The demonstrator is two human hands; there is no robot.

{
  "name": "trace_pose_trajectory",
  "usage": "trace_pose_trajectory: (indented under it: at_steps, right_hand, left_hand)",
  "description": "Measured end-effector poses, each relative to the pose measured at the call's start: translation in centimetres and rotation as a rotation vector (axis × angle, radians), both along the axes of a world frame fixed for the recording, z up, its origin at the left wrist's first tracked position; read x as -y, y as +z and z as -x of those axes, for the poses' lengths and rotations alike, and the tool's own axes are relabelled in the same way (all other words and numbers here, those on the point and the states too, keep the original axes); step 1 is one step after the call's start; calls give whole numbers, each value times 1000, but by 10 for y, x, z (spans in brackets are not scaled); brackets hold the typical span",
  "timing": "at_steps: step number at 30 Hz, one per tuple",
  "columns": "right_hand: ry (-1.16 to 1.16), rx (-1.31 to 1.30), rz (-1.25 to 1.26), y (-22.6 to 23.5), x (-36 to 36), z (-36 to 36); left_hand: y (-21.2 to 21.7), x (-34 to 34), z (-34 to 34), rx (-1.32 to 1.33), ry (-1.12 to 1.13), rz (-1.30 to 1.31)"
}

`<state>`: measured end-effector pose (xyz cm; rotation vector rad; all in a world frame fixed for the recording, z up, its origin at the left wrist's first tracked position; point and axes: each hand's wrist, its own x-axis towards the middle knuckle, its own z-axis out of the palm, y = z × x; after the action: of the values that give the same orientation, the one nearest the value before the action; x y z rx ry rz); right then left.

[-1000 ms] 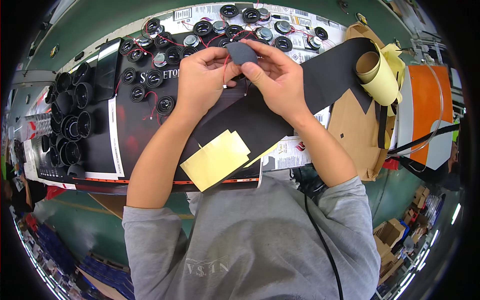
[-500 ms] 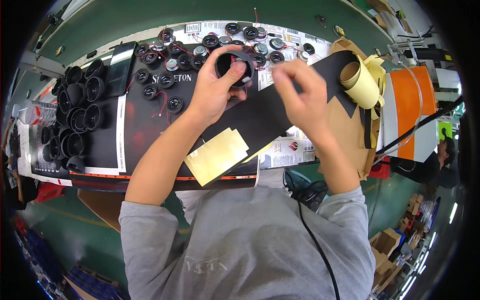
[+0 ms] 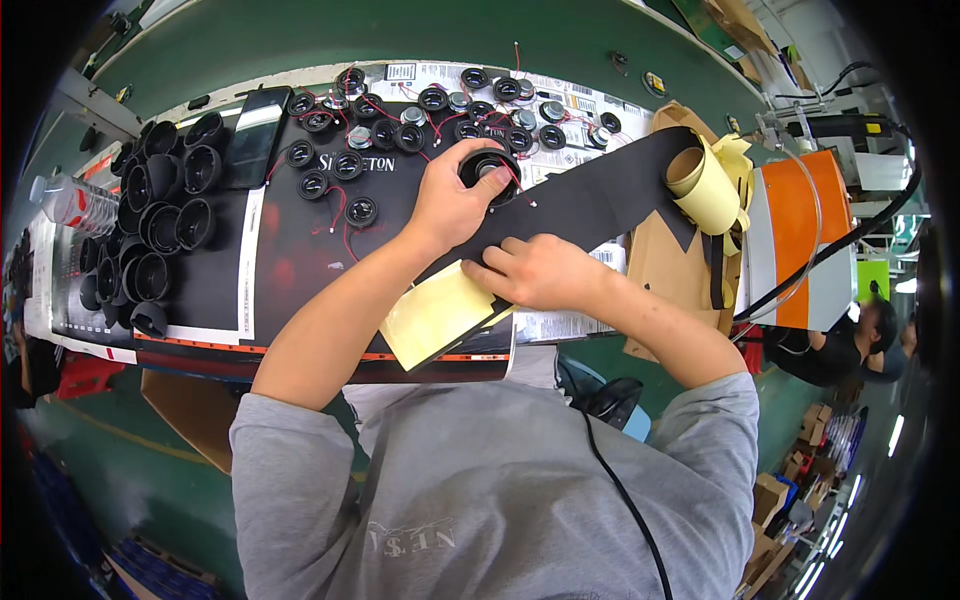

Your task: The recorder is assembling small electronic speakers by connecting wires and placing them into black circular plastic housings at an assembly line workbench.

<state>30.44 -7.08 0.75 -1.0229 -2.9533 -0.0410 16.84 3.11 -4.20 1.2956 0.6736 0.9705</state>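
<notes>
Left hand (image 3: 450, 200) clasped around a small round black speaker (image 3: 490, 170), held above the black foam strip (image 3: 600, 195) on the counter (image 3: 250, 40). Right hand (image 3: 535, 272) pressed flat, fingers extended, on the strip's near end beside its peeled yellow backing (image 3: 435, 315). More speakers (image 3: 440, 100) beyond.

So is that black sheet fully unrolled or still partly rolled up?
Partly rolled: the black sheet lies flat across the bench, but its far end curls into a roll.
</notes>
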Motion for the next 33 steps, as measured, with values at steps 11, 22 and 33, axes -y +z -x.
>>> trace_pose_trajectory:
  at_steps: [11,22,33]
  right_hand:
    - [-696,-900,135,2,-8,5]
    - [-812,-813,-284,-7,-46,6]
    - [-880,-1396,-117,-32,-72,-73]
  left_hand:
    - [4,-3,3,133,-134,293]
    - [-4,-2,0,198,-168,254]
    - [18,-9,15,21,-17,126]
